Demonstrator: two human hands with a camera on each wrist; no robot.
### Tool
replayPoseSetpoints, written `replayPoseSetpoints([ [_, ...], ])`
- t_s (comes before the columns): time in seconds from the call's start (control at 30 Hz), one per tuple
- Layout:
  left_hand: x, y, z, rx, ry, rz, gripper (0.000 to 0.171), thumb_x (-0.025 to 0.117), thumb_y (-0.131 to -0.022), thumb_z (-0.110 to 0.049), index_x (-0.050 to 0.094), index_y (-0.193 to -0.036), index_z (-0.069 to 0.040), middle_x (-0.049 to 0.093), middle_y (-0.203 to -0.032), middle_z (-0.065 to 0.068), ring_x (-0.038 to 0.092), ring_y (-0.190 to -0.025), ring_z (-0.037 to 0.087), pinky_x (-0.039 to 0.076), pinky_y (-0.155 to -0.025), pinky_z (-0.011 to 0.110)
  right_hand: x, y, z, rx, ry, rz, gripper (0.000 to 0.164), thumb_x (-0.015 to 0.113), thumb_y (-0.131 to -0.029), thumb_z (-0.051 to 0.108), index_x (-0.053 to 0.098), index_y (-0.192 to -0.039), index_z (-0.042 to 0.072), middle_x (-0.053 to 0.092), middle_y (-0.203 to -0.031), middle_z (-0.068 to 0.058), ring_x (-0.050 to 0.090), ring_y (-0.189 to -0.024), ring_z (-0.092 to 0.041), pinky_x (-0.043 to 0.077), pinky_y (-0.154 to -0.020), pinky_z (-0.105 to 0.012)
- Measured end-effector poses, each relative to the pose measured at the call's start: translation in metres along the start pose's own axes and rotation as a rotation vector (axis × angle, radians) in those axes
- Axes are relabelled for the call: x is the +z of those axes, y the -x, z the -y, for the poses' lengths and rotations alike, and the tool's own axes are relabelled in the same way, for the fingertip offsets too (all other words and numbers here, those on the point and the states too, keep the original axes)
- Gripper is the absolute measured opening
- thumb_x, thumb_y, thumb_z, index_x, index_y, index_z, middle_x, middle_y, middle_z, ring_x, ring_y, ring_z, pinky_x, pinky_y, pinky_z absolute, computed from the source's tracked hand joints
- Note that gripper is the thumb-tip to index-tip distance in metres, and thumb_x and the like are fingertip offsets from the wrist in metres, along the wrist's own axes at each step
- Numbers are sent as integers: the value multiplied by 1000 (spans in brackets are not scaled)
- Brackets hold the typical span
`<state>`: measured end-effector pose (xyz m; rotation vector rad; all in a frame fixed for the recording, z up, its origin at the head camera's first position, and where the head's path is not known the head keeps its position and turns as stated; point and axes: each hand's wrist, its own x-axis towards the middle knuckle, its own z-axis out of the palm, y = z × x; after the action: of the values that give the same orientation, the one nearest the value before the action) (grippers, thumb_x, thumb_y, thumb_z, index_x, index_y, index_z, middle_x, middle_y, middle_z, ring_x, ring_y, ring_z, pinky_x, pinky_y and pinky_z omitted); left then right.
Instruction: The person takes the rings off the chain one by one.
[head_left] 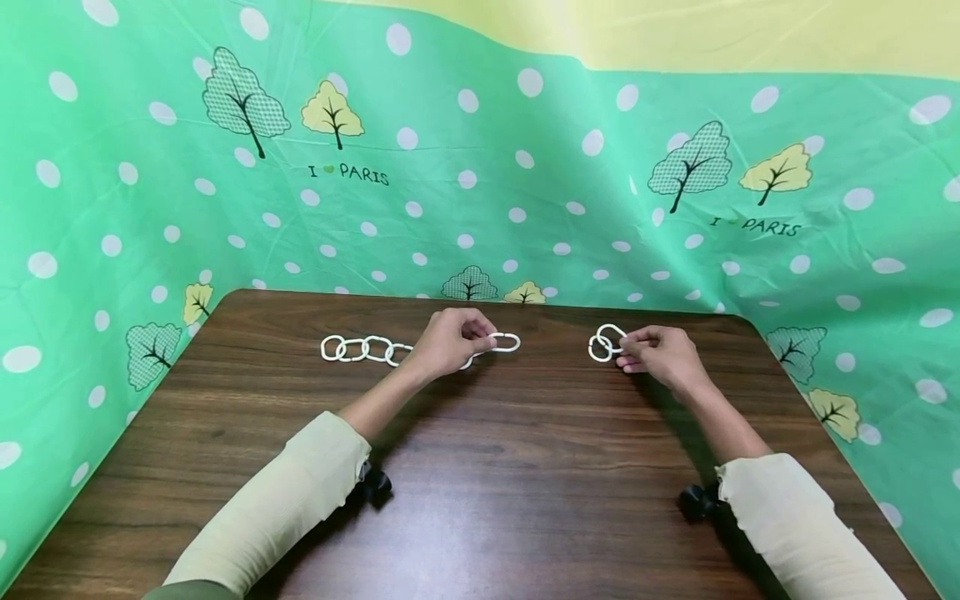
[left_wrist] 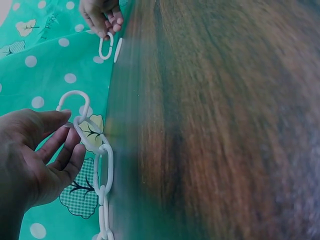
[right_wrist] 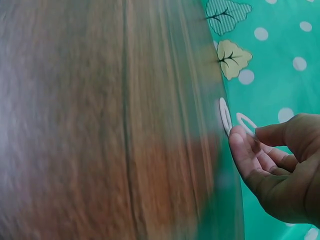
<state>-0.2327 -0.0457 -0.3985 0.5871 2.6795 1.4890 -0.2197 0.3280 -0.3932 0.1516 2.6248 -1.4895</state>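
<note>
My left hand pinches the end link of a white plastic chain between thumb and fingertips, lifting that end. Several joined oval links trail left along the table, partly hidden behind the hand in the head view. Farther right, thumb and fingertips of my right hand pinch a single white link. A second loose link lies flat on the tabletop beside those fingers. In the head view these two links overlap, while both wrist views show them side by side.
The dark wood table ends just beyond both hands. Behind and beside it hangs a green dotted cloth printed with trees. Black camera mounts sit under the left sleeve and the right sleeve, low over the table.
</note>
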Motion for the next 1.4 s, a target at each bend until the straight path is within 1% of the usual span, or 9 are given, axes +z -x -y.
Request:
replayPoseSetpoints([
  [0.2,1,0,1,-14,0,-3,10,85,-101,-9,84,-110,-5,84,-99,7,75,-89,15,57,-85,28,-9,-1,-7,27,0,1,37,62,-115,10,62,-139,-19,83,-102,-11,82,-81,-6,70,-80,-30],
  [0.47,1,-1,-1,-14,6,3,8,86,-101,-12,84,-108,-10,84,-99,6,75,-89,15,57,-85,28,-20,-3,-15,109,-1,2,39,63,-116,13,61,-139,-18,83,-97,-4,81,-79,-5,70,-79,-29],
  [0.57,1,-1,-1,-12,6,3,8,86,-101,-12,84,-108,-9,84,-99,6,75,-89,15,57,-84,27,-23,-4,-17,147,-22,21,35,63,-116,13,61,-135,-16,81,-89,1,79,-76,-4,69,-77,-27],
  [0.7,1,0,-2,-13,17,9,8,86,-101,-11,84,-109,-8,84,-99,6,74,-88,15,57,-82,26,-26,-5,-17,220,-65,68,26,62,-116,14,60,-127,-10,76,-82,6,75,-73,-2,67,-74,-23],
  [0.83,1,1,-2,-16,22,16,11,85,-101,-11,84,-111,-7,84,-99,6,74,-88,14,57,-80,25,-27,-8,-15,274,-65,111,22,60,-116,13,63,-122,-8,74,-78,6,73,-71,-3,65,-71,-22],
  [0.9,1,2,-2,-17,17,15,11,85,-101,-11,84,-111,-6,84,-99,6,74,-87,14,57,-80,25,-27,-10,-15,289,-55,126,24,59,-116,13,66,-124,-9,74,-77,5,72,-70,-4,64,-69,-22],
  [1.03,2,2,-2,-20,6,11,10,86,-101,-12,85,-110,-8,84,-99,5,74,-88,14,56,-81,26,-26,-11,-14,301,-47,143,28,57,-116,14,67,-127,-11,74,-75,5,72,-68,-5,63,-68,-22],
  [1.23,4,1,-2,-19,-1,12,12,85,-101,-13,84,-112,-6,84,-99,5,73,-88,15,56,-82,27,-25,-11,-15,291,-22,142,28,59,-118,22,66,-118,-6,74,-75,6,72,-68,-4,64,-69,-22],
  [1.4,3,0,-2,-21,2,9,9,86,-102,-13,84,-109,-8,84,-99,5,74,-89,15,57,-82,27,-23,-10,-13,260,-2,128,33,60,-117,25,66,-118,-7,74,-76,6,73,-69,-5,64,-68,-23],
])
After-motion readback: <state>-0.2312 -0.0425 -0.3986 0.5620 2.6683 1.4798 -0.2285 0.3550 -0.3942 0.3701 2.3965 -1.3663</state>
